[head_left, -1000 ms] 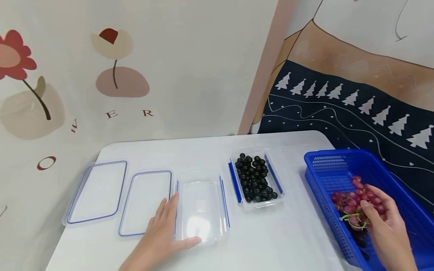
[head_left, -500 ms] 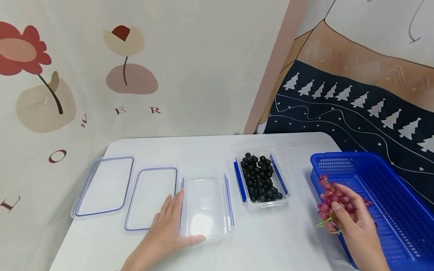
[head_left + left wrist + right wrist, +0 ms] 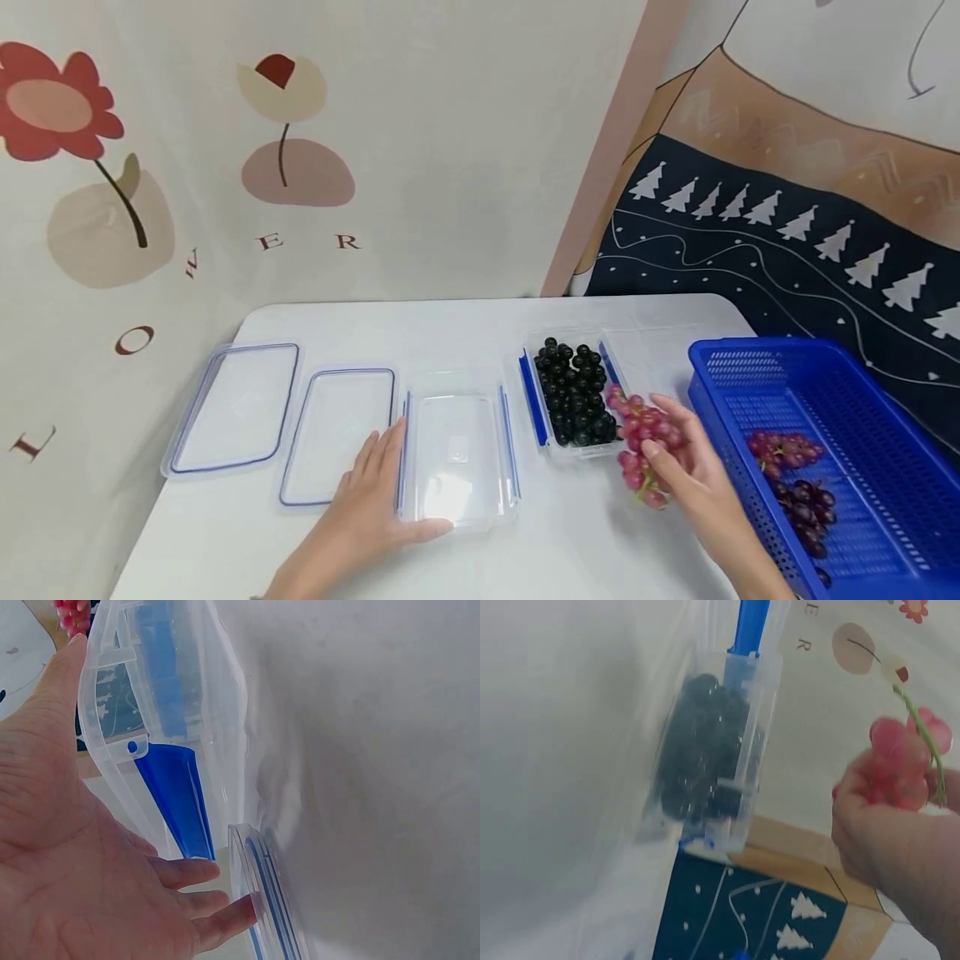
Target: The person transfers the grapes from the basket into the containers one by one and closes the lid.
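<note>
A bunch of red grapes (image 3: 647, 437) is held above the table in my right hand (image 3: 693, 467), thumb on the near side; its green stem shows in the right wrist view. My left hand (image 3: 367, 500) lies along the left and near sides of a clear plastic container (image 3: 456, 450) with blue side clips, its fingers extended. In the left wrist view, fingertips (image 3: 187, 871) reach the blue clip and a lid's edge. Just left of the red grapes, another clear container (image 3: 562, 450) is filled with black grapes (image 3: 573, 392).
Two clear lids with blue seals, a nearer lid (image 3: 337, 437) and a farther lid (image 3: 234, 408), lie at the left of the white table (image 3: 570, 542). A blue basket (image 3: 862, 400) at the right holds more red grapes (image 3: 783, 452) and dark grapes (image 3: 808, 512).
My right hand has lifted the red grapes out of the blue basket and carried them left, beside the black grapes. The left hand stays at the container. The head view has shifted slightly.
</note>
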`<action>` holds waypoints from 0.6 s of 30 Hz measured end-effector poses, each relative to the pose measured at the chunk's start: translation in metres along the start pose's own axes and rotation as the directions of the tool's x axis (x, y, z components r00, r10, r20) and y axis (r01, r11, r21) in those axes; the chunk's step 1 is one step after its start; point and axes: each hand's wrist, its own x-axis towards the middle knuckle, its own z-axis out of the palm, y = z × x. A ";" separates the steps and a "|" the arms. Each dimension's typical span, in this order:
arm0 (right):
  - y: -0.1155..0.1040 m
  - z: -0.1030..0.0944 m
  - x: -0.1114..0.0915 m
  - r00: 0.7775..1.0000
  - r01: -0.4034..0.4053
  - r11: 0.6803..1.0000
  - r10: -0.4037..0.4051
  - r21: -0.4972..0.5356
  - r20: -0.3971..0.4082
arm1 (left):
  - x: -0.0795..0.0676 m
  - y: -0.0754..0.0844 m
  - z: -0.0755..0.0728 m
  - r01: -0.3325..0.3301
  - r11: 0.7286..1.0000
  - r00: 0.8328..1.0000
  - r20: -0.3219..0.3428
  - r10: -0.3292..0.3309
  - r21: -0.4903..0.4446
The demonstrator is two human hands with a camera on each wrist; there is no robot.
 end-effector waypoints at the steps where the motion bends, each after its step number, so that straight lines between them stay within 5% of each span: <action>1: 0.000 0.006 0.004 0.999 0.026 1.000 -0.025 -0.001 0.042 | -0.001 0.000 -0.001 0.004 1.000 1.000 -0.001 -0.004 -0.001; 11: -0.005 0.049 0.037 0.910 0.220 0.975 -0.213 0.022 0.356 | 0.000 0.002 0.000 -0.019 1.000 1.000 -0.025 0.018 -0.012; 18: -0.015 0.080 0.055 0.826 0.241 0.970 -0.202 -0.006 0.527 | -0.003 0.003 -0.003 0.014 1.000 1.000 -0.013 -0.014 -0.011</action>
